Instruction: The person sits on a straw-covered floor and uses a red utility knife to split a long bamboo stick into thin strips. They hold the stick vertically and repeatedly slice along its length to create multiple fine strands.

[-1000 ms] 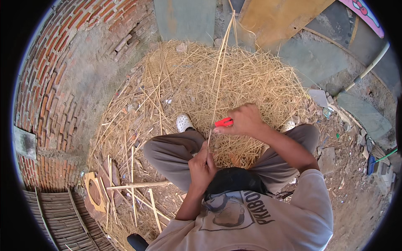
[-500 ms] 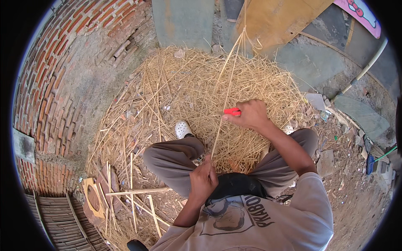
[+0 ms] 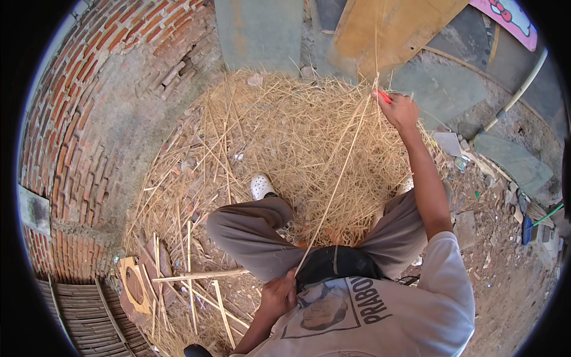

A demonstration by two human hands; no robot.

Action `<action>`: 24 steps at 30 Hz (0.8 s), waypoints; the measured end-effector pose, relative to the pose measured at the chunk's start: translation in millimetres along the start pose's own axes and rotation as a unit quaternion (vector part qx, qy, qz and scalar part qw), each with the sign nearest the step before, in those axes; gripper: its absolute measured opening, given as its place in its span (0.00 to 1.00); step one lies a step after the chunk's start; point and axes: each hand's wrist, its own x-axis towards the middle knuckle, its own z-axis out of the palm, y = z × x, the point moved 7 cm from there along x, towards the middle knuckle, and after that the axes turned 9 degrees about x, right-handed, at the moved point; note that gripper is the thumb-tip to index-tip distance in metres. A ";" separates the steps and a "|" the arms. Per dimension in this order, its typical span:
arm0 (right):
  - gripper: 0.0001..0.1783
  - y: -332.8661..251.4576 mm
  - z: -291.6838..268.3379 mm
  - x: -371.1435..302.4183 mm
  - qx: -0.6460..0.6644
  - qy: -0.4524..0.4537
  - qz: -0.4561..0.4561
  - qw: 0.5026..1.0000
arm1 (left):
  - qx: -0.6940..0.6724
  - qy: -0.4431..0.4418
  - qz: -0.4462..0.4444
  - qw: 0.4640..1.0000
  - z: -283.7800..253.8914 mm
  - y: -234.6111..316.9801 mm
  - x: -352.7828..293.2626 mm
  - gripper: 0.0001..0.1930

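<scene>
My left hand [image 3: 278, 295], low by my waist, is closed on the near end of a long, thin bamboo strip [image 3: 336, 188]. The strip slants up and away to the right, past my right hand [image 3: 398, 109]. With that arm stretched far out, my right fist grips a small red-handled tool [image 3: 385, 97] against the strip; any blade is hidden or too small to make out. Beyond the fist the strip runs on over the leaning brown board [image 3: 392, 35]. A dark pad [image 3: 339, 263] lies across my lap.
Pale shavings [image 3: 309, 131] are heaped between and beyond my legs. Several split bamboo lengths [image 3: 202, 275] and a board with a round hole [image 3: 135, 284] lie at the left. A brick wall [image 3: 83, 143] rises there. Grey slabs [image 3: 259, 35] lean at the back; a pale pipe [image 3: 526, 89] stands right.
My right hand has slid outward along the strip with the red tool, away from my body. My left hand has drawn slightly back and down, still holding the strip's near end.
</scene>
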 end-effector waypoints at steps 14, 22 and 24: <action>0.43 -1.6 94.1 -53.0 0.692 -0.268 0.330 0.583 | -0.410 -0.081 -0.266 0.869 64.6 -57.7 0.0 0.15; 0.17 -56.0 89.0 -97.9 0.564 -0.234 0.167 0.774 | -0.524 -0.070 -0.271 0.804 83.9 -29.6 52.0 0.19; 0.17 -53.0 83.4 -94.1 0.542 -0.188 0.150 0.805 | -0.535 -0.067 -0.255 0.802 88.9 -26.0 54.8 0.19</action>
